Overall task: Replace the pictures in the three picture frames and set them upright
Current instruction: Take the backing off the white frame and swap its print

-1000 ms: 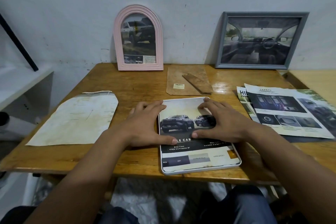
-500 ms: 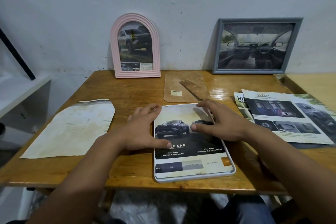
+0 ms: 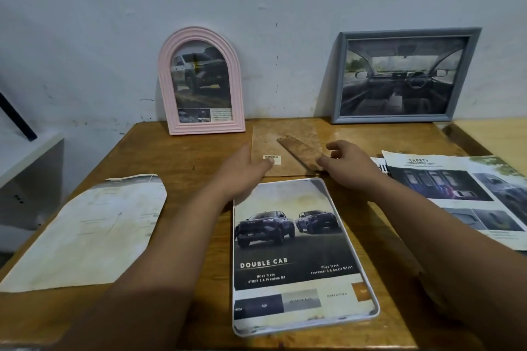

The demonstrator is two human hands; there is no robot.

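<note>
Against the scuffed grey-white wall our worn wooden table (image 3: 176,157) carries two finished frames standing upright: the pink arched plastic frame (image 3: 201,81) and the grey rectangular wooden frame (image 3: 406,75).

The third, a white rounded-corner frame (image 3: 370,313), lies flat near the table's front edge with the "DOUBLE CAB" truck picture (image 3: 293,242) laid in it. Just beyond its far edge rests the brown fibreboard backing panel with its hinged stand leg (image 3: 285,148).

Our left hand (image 3: 242,171) rests on the panel's near left corner, thumb by the barcode sticker, fingers relaxed and gripping nothing. Our right hand (image 3: 346,164) reaches to the near end of the stand leg, fingers loosely curled; we cannot tell whether it has pinched it yet.

We judge the step to be fetching the backing. We should lift it by both side edges, keep the leg facing up, lower it square over the picture without dragging the print askew, then press it home.

Loose brochure pages (image 3: 456,194) lie to the right, a stained cream sheet (image 3: 85,231) to the left.
</note>
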